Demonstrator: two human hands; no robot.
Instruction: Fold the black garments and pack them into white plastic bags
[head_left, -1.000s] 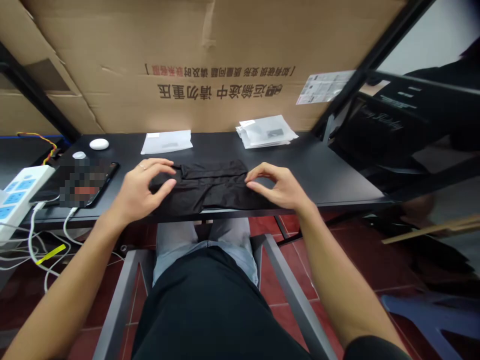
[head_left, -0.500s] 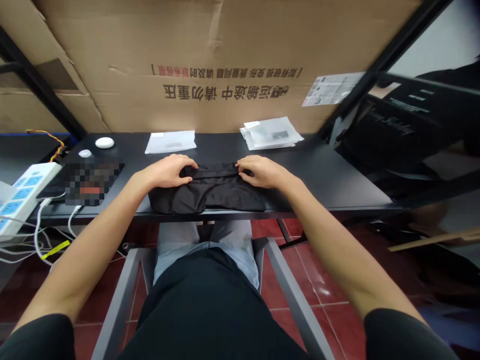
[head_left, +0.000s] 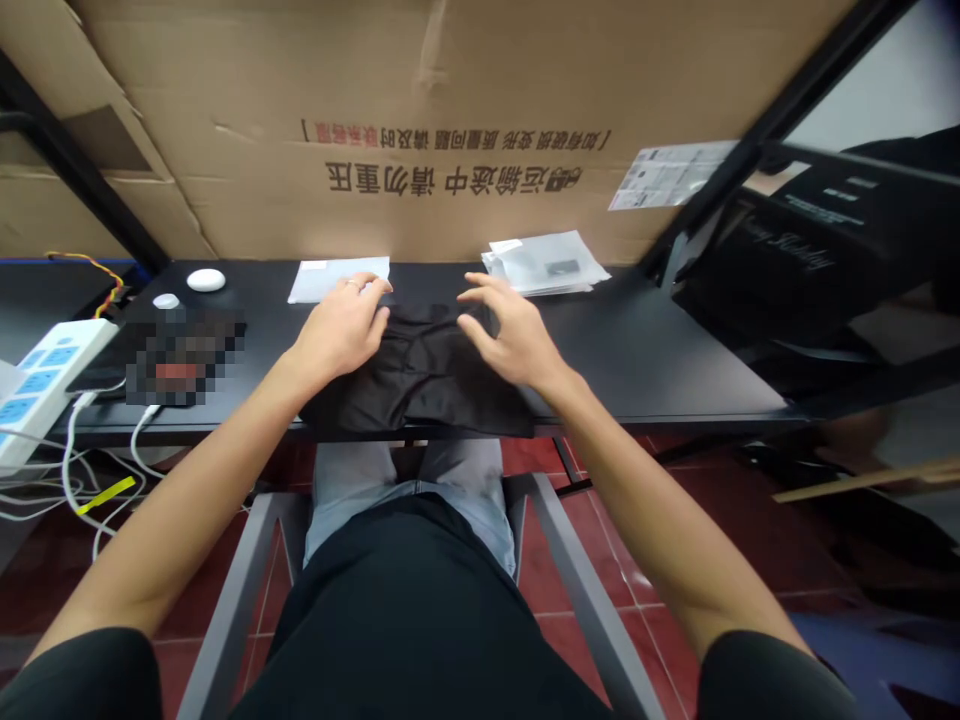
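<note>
A black cloth (head_left: 431, 385) lies wrinkled at the front edge of the dark table (head_left: 645, 350). Over its left part is my left hand (head_left: 341, 325), fingers apart and holding nothing. My right hand (head_left: 514, 330) is spread over the cloth's right part, also with nothing in it. The fingertips of both hands are near the cloth's far edge; whether they touch it I cannot tell. Behind my left hand lies a flat translucent packet (head_left: 315, 282), and a stack of similar packets (head_left: 551, 265) sits behind my right hand.
A large cardboard sheet (head_left: 450, 90) stands along the table's back. At the left are a white power strip (head_left: 45, 375) with cables, a blurred-out dark device (head_left: 176, 370), a white oval case (head_left: 205, 280) and a small white round item (head_left: 166, 301). Black bags (head_left: 787, 250) are at the right.
Both hands have let go of the cloth's folded edge, opened, and moved slightly away toward the table's back. The cloth now reaches farther back and lies flatter.
</note>
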